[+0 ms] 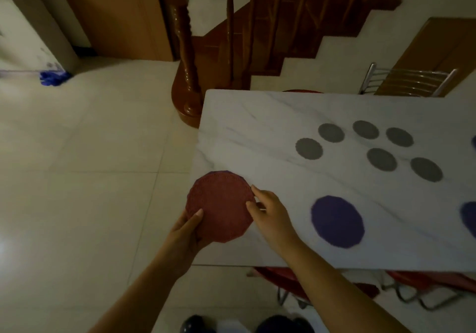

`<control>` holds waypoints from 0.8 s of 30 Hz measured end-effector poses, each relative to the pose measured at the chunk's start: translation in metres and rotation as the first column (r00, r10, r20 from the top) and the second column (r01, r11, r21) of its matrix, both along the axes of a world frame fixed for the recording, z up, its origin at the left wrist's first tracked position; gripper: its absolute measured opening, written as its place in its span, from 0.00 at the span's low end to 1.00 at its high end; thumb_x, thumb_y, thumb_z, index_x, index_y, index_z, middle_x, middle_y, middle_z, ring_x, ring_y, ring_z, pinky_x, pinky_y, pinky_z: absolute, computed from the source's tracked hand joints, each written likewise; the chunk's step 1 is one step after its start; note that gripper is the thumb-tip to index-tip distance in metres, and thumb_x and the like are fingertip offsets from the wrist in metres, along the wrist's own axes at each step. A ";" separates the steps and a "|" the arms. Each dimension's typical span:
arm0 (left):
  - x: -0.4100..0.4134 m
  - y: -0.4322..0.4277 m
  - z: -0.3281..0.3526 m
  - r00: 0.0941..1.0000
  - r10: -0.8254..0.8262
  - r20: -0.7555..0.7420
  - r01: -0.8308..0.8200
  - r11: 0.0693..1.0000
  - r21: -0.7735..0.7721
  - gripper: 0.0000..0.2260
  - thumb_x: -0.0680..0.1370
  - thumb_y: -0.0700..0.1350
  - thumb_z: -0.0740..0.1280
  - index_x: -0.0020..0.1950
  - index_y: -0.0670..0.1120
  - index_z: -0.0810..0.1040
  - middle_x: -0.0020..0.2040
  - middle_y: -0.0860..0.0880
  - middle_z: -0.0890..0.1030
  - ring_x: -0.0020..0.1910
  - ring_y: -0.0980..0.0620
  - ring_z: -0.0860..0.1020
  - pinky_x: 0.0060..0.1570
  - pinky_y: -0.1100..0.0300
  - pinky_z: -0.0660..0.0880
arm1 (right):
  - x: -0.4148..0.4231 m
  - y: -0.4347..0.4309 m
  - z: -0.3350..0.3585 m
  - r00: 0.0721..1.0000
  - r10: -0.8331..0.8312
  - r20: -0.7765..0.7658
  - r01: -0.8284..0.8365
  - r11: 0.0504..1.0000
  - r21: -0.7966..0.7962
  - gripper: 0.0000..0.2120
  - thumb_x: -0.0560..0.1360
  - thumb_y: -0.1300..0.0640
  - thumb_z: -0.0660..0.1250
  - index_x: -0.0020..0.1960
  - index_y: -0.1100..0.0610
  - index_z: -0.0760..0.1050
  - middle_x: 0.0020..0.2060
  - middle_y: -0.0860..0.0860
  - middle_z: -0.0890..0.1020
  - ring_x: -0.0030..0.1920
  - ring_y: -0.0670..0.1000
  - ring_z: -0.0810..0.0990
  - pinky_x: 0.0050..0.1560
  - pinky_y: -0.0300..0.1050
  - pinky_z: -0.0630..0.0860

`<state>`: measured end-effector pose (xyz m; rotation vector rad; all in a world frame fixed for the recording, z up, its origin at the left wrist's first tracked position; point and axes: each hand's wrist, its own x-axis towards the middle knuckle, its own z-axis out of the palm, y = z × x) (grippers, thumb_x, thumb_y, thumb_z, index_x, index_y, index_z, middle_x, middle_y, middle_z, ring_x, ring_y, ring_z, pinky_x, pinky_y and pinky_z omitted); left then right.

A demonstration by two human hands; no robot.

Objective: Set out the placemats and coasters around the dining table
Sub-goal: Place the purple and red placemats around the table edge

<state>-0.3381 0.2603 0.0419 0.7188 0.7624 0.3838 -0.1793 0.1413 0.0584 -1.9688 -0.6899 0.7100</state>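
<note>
At the bottom edge, the person's dark shoes (280, 323) showed on pale floor tiles. Two bare forearms reached up from there to the near left corner of a white marbled surface (257, 126). The left hand (189, 226) gripped a round red placemat (220, 204), thumb on top and fingers curled beneath its near rim. The right hand (268, 209) pinched the mat's right rim between thumb and fingertips. The mat lay roughly flat and face up, partly overhanging the surface's left edge. Being a circle, it had no long axis and pointed no particular way. A sliver of purple peeked out along its far rim, seemingly a second mat underneath.

The step in hand looked like peeling off or placing the red mat at this corner seat. The next move would call for separating it cleanly from whatever lay beneath and setting it fully on the surface.

Further right lay a purple placemat (337, 221), and beyond it six grey coasters (309, 148) clustered mid-surface, not yet shared out. A metal chair (409, 80) and a wooden staircase (257, 23) stood behind
</note>
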 end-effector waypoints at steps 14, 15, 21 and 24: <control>0.016 0.105 -0.009 0.998 -0.050 -0.041 0.051 0.998 0.024 0.16 0.77 0.42 0.64 0.64 0.51 0.74 0.61 0.48 0.80 0.55 0.49 0.81 0.42 0.51 0.82 | -0.004 0.088 0.010 0.995 -0.100 -0.009 0.100 0.995 -0.006 0.23 0.75 0.52 0.65 0.69 0.48 0.67 0.57 0.44 0.73 0.53 0.45 0.77 0.55 0.38 0.72; 0.020 0.111 -0.010 0.997 -0.061 -0.040 0.062 0.998 0.026 0.16 0.77 0.42 0.64 0.66 0.50 0.74 0.61 0.48 0.80 0.56 0.48 0.81 0.43 0.50 0.82 | -0.001 0.094 0.012 0.991 -0.131 -0.026 0.131 0.991 0.013 0.22 0.74 0.52 0.67 0.67 0.48 0.70 0.55 0.41 0.74 0.51 0.43 0.78 0.53 0.36 0.73; 0.045 0.159 -0.015 0.974 -0.228 0.009 0.229 0.974 -0.006 0.21 0.75 0.46 0.66 0.68 0.48 0.73 0.63 0.45 0.80 0.58 0.45 0.80 0.47 0.46 0.81 | 0.021 0.129 0.011 0.871 -0.457 -0.180 0.472 0.880 0.048 0.10 0.69 0.56 0.73 0.49 0.58 0.79 0.45 0.51 0.83 0.47 0.50 0.82 0.51 0.46 0.79; 0.062 0.198 -0.020 0.938 -0.348 -0.008 0.348 0.937 0.028 0.23 0.76 0.55 0.62 0.70 0.50 0.70 0.65 0.45 0.78 0.60 0.43 0.79 0.53 0.42 0.79 | 0.027 0.150 0.008 0.773 -0.549 -0.319 0.597 0.799 0.071 0.04 0.70 0.59 0.72 0.45 0.58 0.80 0.43 0.57 0.84 0.46 0.56 0.83 0.47 0.48 0.81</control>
